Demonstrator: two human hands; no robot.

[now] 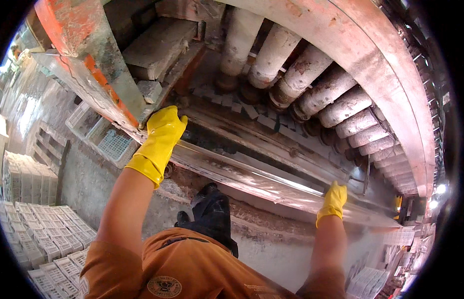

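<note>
Perhaps too near the cylinders (304,74)

Both gloved hands are at a long, shiny machine ledge (252,180), with the wearer standing along its front edge. The left hand (164,127) rests at the ledge's left end, just beside the orange-edged frame (100,79); its fingers bend away from view, and whether they grip anything cannot be told. The right hand (334,198) is well along toward the ledge's right end, fingers curled at the back edge; what lies inside that curl is hidden. A thin bent rod (367,174) stands near it, and contact between them cannot be made out.

Beyond the ledge's back edge, flat pale pieces (267,121) lie near the cylinders' lower ends, apart from both gloves.

The chief danger, by judgement, is a caught glove or pinched fingers, should the machinery run while a hand strays past the back edge. A slick ledge could let a palm slide inward. Poor footing for the dark shoe (204,192) on the grimy floor (87,174) might tip the body's weight forward.
</note>
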